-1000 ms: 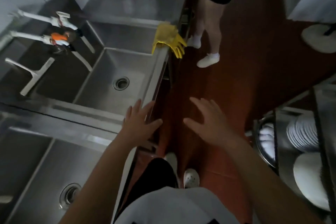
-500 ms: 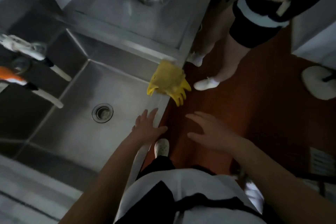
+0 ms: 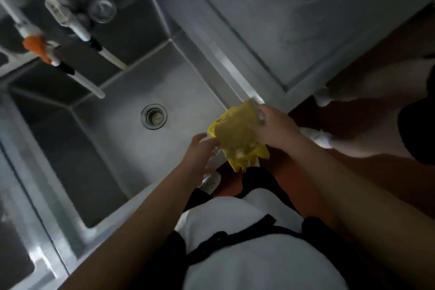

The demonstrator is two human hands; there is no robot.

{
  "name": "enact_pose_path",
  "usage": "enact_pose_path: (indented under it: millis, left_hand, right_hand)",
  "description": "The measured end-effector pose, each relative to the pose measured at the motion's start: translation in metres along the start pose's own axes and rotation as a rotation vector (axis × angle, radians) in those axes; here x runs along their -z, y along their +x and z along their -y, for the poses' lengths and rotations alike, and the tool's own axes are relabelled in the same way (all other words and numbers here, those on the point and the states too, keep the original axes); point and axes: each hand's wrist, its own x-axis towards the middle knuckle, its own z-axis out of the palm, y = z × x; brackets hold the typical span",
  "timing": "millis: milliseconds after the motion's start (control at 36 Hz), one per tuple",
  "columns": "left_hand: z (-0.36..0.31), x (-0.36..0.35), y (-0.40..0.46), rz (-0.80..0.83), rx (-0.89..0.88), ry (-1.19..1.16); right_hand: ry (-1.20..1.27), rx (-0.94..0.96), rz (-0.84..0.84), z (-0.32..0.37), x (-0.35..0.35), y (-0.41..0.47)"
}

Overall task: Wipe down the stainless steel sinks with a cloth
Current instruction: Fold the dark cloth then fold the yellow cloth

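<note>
Yellow rubber gloves (image 3: pixel 237 139) at the stainless steel sink's (image 3: pixel 131 139) front right corner, right hand (image 3: pixel 275 125) gripping them, left hand (image 3: pixel 200 150) open, fingertips touching.

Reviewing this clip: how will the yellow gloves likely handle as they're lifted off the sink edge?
Probably floppy: the yellow gloves sag and bunch under the right hand, fingers dangling past the sink edge. Likely light. Possibly slippery if wet, though blur hides that. The left hand is beside them.
</note>
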Motion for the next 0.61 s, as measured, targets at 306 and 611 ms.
enact_pose_path:
  millis: [306, 611]
  left_hand:
    - [-0.002, -0.053, 0.013, -0.338, 0.027, -0.221]
    - [0.012, -0.05, 0.001, -0.288, -0.257, -0.223]
  right_hand:
    - [-0.242, 0.147, 0.159, -0.016, 0.003, 0.045]
    - [-0.495, 0.466, 0.185, -0.028, 0.001, 0.058]
